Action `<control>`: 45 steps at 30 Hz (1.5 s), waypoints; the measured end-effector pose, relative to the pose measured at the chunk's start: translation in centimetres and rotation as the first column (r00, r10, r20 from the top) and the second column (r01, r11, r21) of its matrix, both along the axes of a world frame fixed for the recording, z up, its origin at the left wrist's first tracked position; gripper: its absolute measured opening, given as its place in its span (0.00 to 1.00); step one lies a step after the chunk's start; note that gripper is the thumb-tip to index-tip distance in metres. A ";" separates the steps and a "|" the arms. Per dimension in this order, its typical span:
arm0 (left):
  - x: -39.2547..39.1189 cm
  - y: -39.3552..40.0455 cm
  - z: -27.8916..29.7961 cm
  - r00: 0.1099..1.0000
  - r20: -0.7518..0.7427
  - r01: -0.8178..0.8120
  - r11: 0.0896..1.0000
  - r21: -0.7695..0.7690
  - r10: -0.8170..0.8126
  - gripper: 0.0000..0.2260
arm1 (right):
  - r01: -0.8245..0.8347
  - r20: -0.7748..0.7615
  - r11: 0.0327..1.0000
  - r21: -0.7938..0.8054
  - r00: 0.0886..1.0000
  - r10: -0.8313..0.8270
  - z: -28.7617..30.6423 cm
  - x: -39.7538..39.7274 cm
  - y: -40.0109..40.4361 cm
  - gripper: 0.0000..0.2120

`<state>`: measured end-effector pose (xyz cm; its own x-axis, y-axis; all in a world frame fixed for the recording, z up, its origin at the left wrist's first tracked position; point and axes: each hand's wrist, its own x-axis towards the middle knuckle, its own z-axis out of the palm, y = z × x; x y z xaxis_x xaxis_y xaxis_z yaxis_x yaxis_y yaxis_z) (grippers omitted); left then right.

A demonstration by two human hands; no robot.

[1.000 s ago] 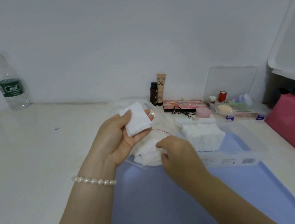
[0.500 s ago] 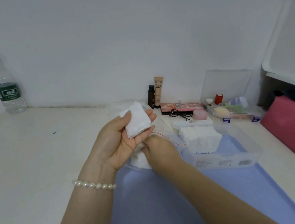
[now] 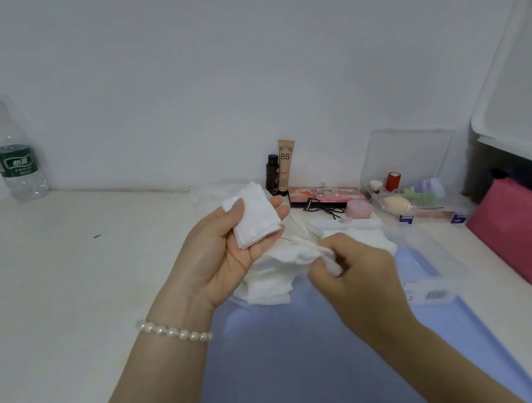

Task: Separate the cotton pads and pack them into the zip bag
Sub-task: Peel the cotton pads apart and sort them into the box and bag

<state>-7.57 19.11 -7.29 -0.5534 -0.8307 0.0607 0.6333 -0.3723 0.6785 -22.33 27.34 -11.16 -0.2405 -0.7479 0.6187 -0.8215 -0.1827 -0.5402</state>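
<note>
**Mia:** What is the left hand (image 3: pixel 230 248) doing?

**Ben:** Its grip is clamped on a small stack of cotton pads (image 3: pixel 255 217). The thumb presses the top and the fingers curl up behind. The stack is held up above the counter (image 3: pixel 69 290).

**Mia:** And the right hand (image 3: pixel 352 271)?

**Ben:** Its grip is pinched together on one soft pad (image 3: pixel 329 262). That pad sits at the fingertips, just to the right of the pile below.

**Mia:** Where is the zip bag?

**Ben:** The zip bag (image 3: pixel 273 276) lies on the far end of the blue tray (image 3: pixel 311 378), right under both hands. It is clear, so it is hard to see. White pads are already inside it. A thin red line on it may be the zip edge, but I cannot tell which way the mouth faces.

**Mia:** Which hand is closer to the bag?

**Ben:** The right one. It is low and almost touching the bag. The left one is higher and a bit farther back.

**Mia:** So what comes next?

**Ben:** I think the right hand has to push its pad to the left and down into the bag. Then it can reach up and left to peel a new pad off the stack.

**Mia:** Are there more pads?

**Ben:** Yes, a big white block (image 3: pixel 375 238) sits in a clear box (image 3: pixel 430 255) just behind the right hand.
</note>
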 end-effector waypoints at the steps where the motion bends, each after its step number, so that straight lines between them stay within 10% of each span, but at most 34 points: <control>1: -0.1 0.0 0.0 1.000 0.006 0.002 1.000 -0.007 -0.002 0.10 | -0.021 0.203 1.000 0.011 0.979 0.018 0.4 -0.3 0.4 0.05; 4: -0.3 0.1 -0.1 0.999 0.033 -0.003 0.999 -0.034 0.004 0.10 | -0.067 0.652 0.997 0.048 0.758 0.019 1.2 -1.9 0.6 0.09; 8: -0.8 0.4 -0.2 0.999 0.047 0.004 0.999 -0.032 -0.002 0.11 | -0.125 0.848 0.987 0.104 0.530 -0.022 1.3 -3.2 0.2 0.04; 22: -1.7 1.1 -0.6 0.991 0.127 0.054 0.997 -0.052 -0.047 0.11 | -0.076 0.878 0.997 0.026 0.479 0.013 1.0 -3.7 0.8 0.10; 30: -2.9 2.6 -1.2 0.958 0.235 0.190 0.978 -0.087 -0.165 0.11 | -0.202 0.991 0.979 -0.009 0.131 0.036 3.3 -5.1 0.9 0.10; 40: -5.0 3.1 -2.9 0.928 0.358 0.130 0.990 -0.060 -0.100 0.12 | -0.279 0.981 0.955 0.095 0.191 -0.042 1.2 -4.1 1.0 0.14; 45: -5.1 3.1 -3.2 0.918 0.378 0.168 0.982 -0.089 -0.123 0.12 | -0.290 0.908 0.951 0.110 0.418 0.023 1.1 -3.8 1.8 0.23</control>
<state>-12.64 22.20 -10.46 -0.6694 -0.7387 -0.0790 0.2746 -0.3448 0.8976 -26.15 29.10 -10.03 -0.4164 -0.9078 -0.0504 0.1743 -0.0253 -0.9844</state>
